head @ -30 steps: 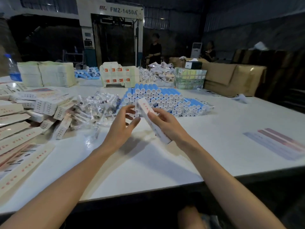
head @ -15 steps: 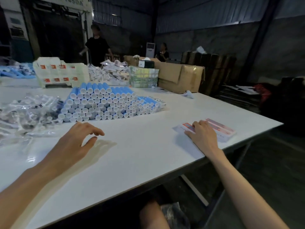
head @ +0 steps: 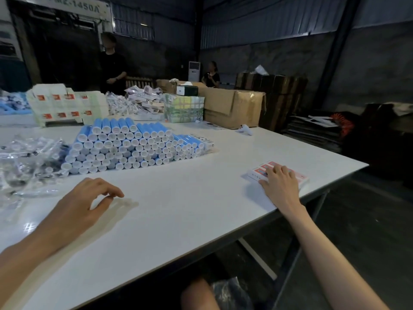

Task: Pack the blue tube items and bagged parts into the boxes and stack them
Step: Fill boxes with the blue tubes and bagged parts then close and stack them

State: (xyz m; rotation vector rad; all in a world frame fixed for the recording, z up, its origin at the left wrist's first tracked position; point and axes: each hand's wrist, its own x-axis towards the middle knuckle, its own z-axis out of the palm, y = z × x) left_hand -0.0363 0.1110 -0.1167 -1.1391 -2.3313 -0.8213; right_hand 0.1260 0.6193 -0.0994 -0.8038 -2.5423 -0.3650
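**Right grip** (head: 279, 186): released, fingers laid flat on top of the packed boxes (head: 254, 174) and pressing them down. Nothing is clasped.

**Left grip** (head: 85, 202): loosely curled and holding nothing, low over bare table (head: 178, 211) in front of the stock.

**Task stock:**
- The packed boxes lie side by side in a low group near the table's right-hand edge, well apart from everything else.
- The blue tubes (head: 125, 144) lie on their sides in a tiered heap at mid-table, white caps towards the wearer.
- The bagged parts (head: 26, 159) are a loose clear-plastic pile just left of the heap, touching its foot.

**Hazards, as judged:**
- The boxes sit close to the edge, so a sideways shove from the pressing grip could slide one off the smooth top.
- The tubes are round and stacked, so drawing one from a lower row would likely set the upper rows rolling.
- The bags look slippery and tangled, and lifting one may drag others along.

**Surface:** a white, glossy, large table that reflects light at lower left.

**Room:**
- It is a dim warehouse with dark walls.
- White cartons with red labels (head: 67, 104), a green-wrapped bundle (head: 184, 108) and a brown cardboard carton (head: 232, 108) line the far side of the table.
- A standing air unit (head: 194, 71) and two people are behind these, and flattened cardboard is stacked at right.
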